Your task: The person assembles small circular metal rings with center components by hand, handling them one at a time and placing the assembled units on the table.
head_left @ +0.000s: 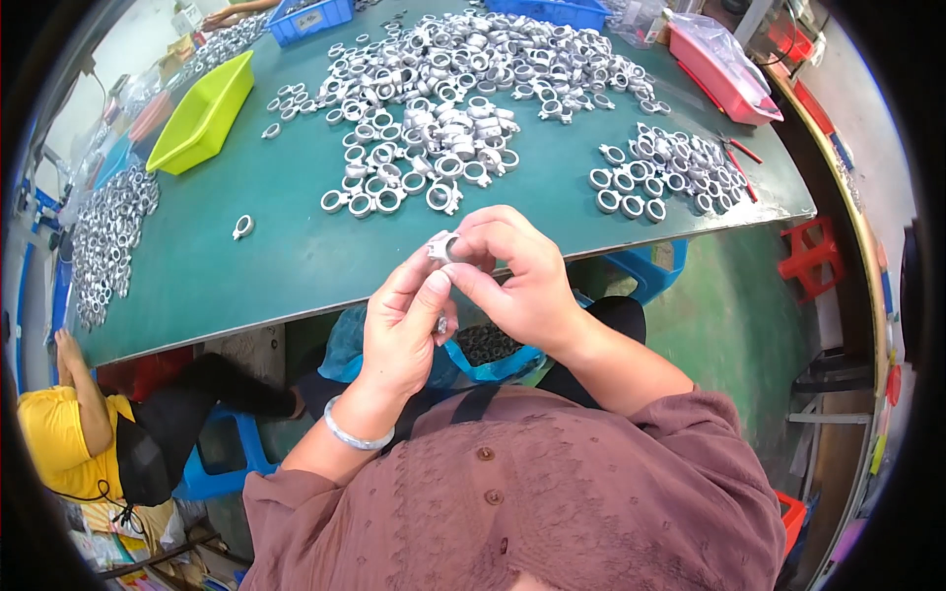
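Just beyond the table's near edge, my two hands meet around one small silver metal ring clamp (441,246) with a lug on its side. The fingers of my left hand (396,340) grip its left side. My right hand (524,281) pinches it from the right with thumb and fingers. A small metallic bit (440,324) shows at the curled lower fingers of the left hand; its kind is unclear. Ahead of my hands spreads a big heap of similar ring clamps (473,69). A smaller pile of ring clamps (680,163) lies to the right.
The green table (286,222) carries a lime tray (204,113), blue bins (310,20), a pink bin (719,74) and red-handled pliers (741,167). Below my hands, a blue bag (498,368) contains small dark pieces. A person in a yellow top (59,443) sits left, near another clamp pile.
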`<action>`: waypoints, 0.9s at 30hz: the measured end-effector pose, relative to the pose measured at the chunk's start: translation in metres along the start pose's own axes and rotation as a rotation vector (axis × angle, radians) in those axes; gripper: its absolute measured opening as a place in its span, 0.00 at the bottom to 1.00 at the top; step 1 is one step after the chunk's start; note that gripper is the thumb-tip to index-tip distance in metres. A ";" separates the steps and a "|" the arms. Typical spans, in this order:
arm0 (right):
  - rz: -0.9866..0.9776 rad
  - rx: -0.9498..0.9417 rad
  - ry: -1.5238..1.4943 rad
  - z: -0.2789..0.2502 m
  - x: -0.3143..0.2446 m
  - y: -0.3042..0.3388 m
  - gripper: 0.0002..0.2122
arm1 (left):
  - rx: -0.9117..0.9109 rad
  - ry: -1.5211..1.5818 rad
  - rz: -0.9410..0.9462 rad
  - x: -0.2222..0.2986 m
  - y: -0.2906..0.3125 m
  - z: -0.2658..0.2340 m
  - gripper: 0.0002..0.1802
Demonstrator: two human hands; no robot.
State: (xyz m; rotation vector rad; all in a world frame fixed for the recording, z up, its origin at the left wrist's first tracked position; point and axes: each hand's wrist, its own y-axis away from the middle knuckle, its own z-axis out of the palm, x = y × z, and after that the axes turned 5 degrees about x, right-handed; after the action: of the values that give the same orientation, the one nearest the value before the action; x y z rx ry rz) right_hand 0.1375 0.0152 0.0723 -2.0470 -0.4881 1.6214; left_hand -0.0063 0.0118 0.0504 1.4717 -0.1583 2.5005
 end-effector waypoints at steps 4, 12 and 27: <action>-0.097 0.022 0.065 -0.001 0.001 0.007 0.09 | -0.041 0.060 -0.058 -0.001 0.002 -0.002 0.17; -0.004 -0.049 -0.054 -0.008 0.010 0.019 0.09 | -0.011 0.065 -0.122 0.003 0.001 -0.005 0.14; 0.489 -0.192 -0.311 -0.019 0.007 0.015 0.07 | -0.059 0.065 -0.268 0.004 0.002 -0.012 0.12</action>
State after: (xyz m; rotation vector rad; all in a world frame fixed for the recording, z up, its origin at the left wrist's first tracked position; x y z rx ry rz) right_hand 0.1576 0.0036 0.0620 -2.1785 -0.2619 2.2814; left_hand -0.0188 0.0130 0.0479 1.2928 -0.0202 2.3039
